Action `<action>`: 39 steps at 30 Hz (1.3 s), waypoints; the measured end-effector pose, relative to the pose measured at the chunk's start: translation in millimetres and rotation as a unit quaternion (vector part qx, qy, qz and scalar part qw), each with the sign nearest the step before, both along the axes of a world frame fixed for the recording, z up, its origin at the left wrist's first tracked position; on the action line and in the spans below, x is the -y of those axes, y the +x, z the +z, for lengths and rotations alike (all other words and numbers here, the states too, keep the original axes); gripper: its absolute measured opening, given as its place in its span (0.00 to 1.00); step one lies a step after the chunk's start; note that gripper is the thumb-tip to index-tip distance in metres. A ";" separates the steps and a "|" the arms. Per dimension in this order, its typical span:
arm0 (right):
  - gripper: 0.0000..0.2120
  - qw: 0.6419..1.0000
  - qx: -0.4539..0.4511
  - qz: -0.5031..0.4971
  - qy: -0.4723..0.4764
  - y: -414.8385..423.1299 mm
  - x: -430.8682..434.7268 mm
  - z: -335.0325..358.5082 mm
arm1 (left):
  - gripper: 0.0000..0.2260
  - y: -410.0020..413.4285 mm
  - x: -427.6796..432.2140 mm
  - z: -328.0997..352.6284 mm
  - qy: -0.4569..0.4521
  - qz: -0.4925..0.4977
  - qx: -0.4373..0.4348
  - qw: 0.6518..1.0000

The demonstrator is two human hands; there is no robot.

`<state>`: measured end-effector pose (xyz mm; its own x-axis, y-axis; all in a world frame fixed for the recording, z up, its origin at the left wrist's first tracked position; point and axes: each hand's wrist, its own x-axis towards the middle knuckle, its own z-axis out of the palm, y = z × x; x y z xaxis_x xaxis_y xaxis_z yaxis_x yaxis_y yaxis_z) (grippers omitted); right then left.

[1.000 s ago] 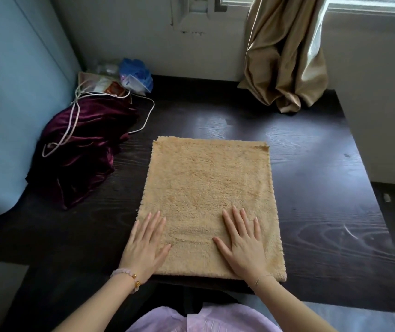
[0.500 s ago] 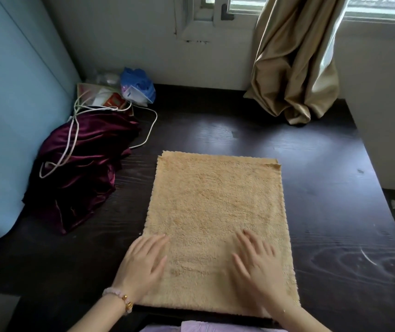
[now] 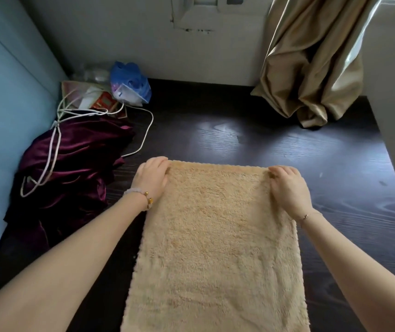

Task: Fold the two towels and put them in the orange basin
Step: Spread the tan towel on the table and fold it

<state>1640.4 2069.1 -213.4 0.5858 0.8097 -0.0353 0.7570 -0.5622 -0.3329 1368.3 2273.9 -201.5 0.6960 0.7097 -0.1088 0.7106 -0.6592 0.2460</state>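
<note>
dark wooden table fills the view below a pale wall. the left hand curls its fingers round the far left corner of the tan towel, and the right hand grips the far right corner the same way. the towel lies flat on the table, its near end running out of the bottom of the view. left of the towel sits a heap of maroon cloth with a white cord looped over it. beyond the towel's left corner lies a blue plastic bag, and beyond its right corner a gold curtain hangs down to the table.
</note>
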 end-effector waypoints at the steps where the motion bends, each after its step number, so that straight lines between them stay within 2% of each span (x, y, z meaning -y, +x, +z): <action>1: 0.13 1.000 0.004 -0.001 -0.002 4.0 -1.6 -2.6 | 0.16 2.0 -5.7 -1.1 0.002 0.003 -0.006 1.000; 5: 0.10 0.999 0.033 -0.008 0.006 11.7 -2.9 -11.1 | 0.14 4.2 -17.8 -4.3 0.017 0.000 -0.045 0.999; 12: 0.05 0.996 0.070 -0.027 0.045 6.5 1.5 -14.0 | 0.04 4.5 -17.0 -6.4 0.058 0.022 -0.043 0.997; 16: 0.04 0.996 0.072 -0.046 0.020 5.5 8.8 -9.8 | 0.07 3.4 -15.6 -3.5 0.055 0.023 -0.038 0.997; 21: 0.06 0.998 0.029 -0.037 -0.033 8.3 12.6 -3.3 | 0.14 -4.8 -13.2 -4.7 0.071 -0.037 -0.012 0.997; 25: 0.03 0.999 0.041 -0.002 0.029 6.9 19.3 4.7 | 0.17 -8.5 -10.5 -7.3 0.083 -0.023 -0.027 0.996; 31: 0.05 0.988 0.046 0.090 0.115 -0.9 42.3 24.3 | 0.24 -5.3 5.1 0.0 0.056 -0.049 -0.016 0.997; 39: 0.04 0.962 0.115 0.166 0.185 -26.5 93.8 55.8 | 0.27 16.0 32.7 11.4 0.055 -0.072 -0.030 0.995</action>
